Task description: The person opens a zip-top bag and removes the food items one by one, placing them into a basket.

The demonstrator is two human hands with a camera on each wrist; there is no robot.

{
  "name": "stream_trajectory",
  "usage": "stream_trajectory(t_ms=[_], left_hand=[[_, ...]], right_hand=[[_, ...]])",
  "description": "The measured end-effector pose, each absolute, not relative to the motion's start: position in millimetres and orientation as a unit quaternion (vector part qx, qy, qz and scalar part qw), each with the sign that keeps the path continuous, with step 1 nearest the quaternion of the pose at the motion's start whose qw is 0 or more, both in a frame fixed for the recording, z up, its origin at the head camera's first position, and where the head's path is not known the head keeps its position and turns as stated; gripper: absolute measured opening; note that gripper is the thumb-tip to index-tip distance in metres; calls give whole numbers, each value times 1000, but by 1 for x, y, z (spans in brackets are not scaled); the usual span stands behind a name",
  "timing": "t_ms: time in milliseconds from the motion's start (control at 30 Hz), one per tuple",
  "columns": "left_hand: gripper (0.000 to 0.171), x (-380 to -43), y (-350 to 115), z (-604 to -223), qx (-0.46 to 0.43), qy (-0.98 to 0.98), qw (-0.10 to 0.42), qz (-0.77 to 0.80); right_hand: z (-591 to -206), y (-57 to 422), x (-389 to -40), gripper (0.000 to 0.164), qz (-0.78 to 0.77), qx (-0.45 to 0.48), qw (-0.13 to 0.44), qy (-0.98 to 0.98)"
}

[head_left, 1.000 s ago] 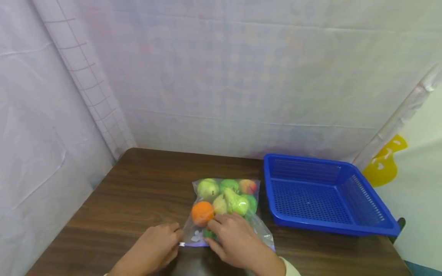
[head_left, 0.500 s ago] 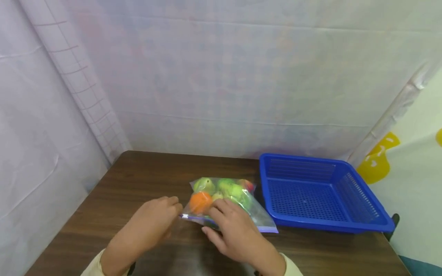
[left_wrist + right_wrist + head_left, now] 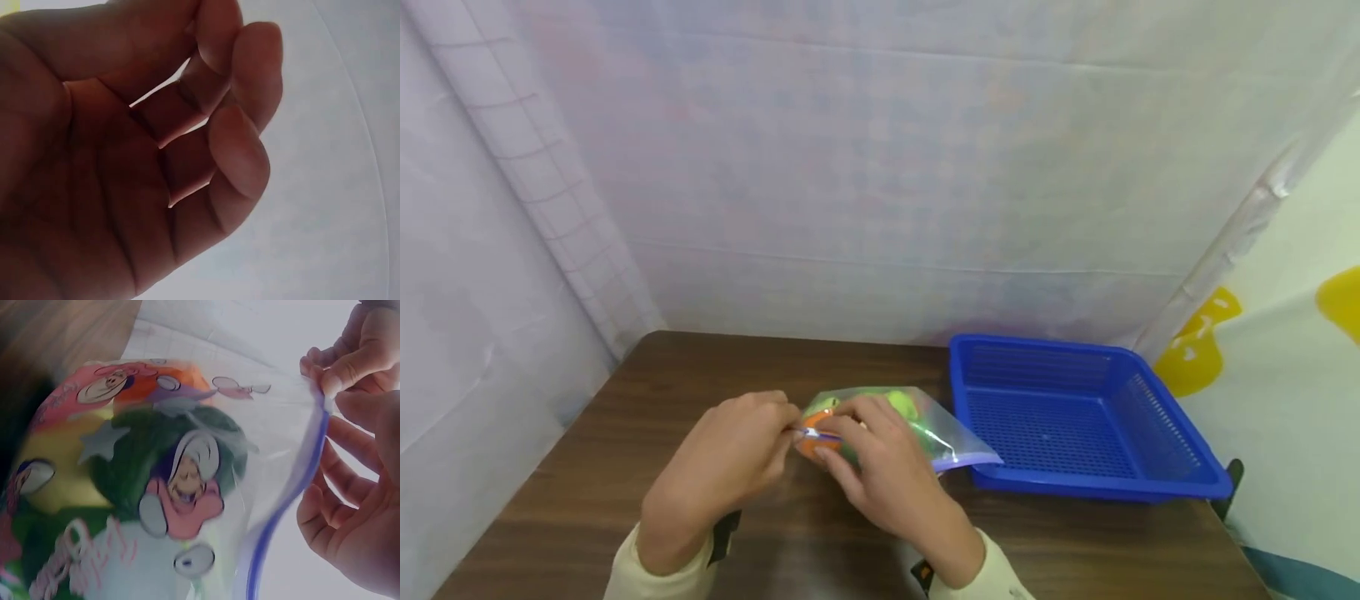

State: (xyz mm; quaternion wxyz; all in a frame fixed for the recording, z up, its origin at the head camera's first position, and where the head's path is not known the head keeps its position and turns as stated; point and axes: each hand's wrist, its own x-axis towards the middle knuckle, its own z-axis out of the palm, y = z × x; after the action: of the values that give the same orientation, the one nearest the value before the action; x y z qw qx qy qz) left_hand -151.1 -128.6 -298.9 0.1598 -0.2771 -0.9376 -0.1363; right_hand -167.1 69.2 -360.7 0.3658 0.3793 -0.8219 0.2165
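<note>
A clear zip-top bag (image 3: 958, 429) of fruit lies on the table, its zip edge raised off it. Inside show an orange (image 3: 808, 447) and green fruit (image 3: 902, 405). My left hand (image 3: 730, 450) pinches the bag's left corner, beside the white slider (image 3: 812, 432). Close to the slider, the thumb and forefinger of my right hand (image 3: 880, 471) pinch the zip edge. The right wrist view shows the bag's cartoon print (image 3: 187, 494) and purple zip strip (image 3: 275, 519). In the left wrist view the left fingers (image 3: 240, 153) are curled, the bag out of sight.
A blue plastic basket (image 3: 1030, 342) with a perforated bottom stands to the right, near the bag's right corner. Brown wood-grain table (image 3: 715, 358) surrounds the bag. White cloth (image 3: 880, 167) hangs behind the table, and yellow shapes mark the right side.
Both hands have moved forward and raised the bag's zip edge up over the fruit. The right hand has shifted left to the slider corner. The camera view has turned slightly right.
</note>
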Motion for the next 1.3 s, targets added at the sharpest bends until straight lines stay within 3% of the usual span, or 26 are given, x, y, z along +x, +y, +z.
stream_trajectory(t_ms=[233, 533, 833, 1300], left_hand=[[15, -150, -127, -299, -276, -935, 160, -156], [20, -155, -126, -303, -303, -921, 193, -153], [16, -159, -132, -306, -308, -918, 193, -160], [10, -163, -143, -304, -293, -918, 200, -175]], right_hand=[[-360, 60, -173, 13, 231, 376, 386, -810], [-359, 62, -176, 8, 229, 372, 363, -823], [-358, 68, -177, 8, 242, 369, 324, -837], [-357, 80, -181, 6, 237, 349, 309, -852]])
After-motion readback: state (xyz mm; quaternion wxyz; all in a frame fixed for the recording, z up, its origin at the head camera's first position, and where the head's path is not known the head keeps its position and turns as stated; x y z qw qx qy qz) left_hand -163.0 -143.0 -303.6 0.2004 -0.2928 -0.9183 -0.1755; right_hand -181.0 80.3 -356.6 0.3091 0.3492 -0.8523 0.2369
